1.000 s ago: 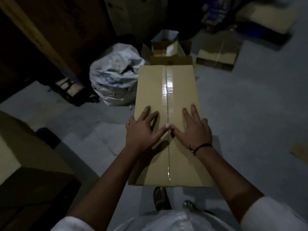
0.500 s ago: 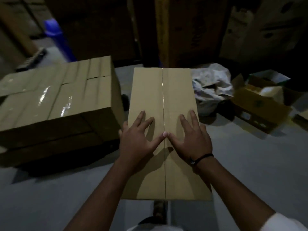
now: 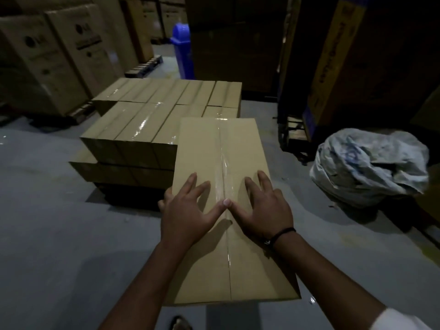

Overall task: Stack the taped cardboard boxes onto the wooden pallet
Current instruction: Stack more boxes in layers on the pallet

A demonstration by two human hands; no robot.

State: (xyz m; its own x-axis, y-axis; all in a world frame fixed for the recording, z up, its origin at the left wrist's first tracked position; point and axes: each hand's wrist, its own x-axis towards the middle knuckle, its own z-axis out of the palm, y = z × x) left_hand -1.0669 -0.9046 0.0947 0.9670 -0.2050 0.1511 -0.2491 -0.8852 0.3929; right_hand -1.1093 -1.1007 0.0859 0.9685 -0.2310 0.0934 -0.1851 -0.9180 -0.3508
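I hold a long taped cardboard box in front of me, clear tape running down its middle seam. My left hand and my right hand lie flat on its top with fingers spread and thumbs meeting at the tape. What carries the box from below is hidden. Its far end overlaps the near right corner of a stack of taped boxes, two layers high, resting on a dark low pallet to the front left.
A stuffed white sack lies on the floor at right. Tall printed cartons stand at the back left, a blue bin behind the stack, dark large cartons at the back right. Grey concrete floor surrounds me.
My view has swung left with the box. The sack has slid from left of the box to its right, and the pallet stack has come to sit ahead, just past the box. Both hands keep their place.
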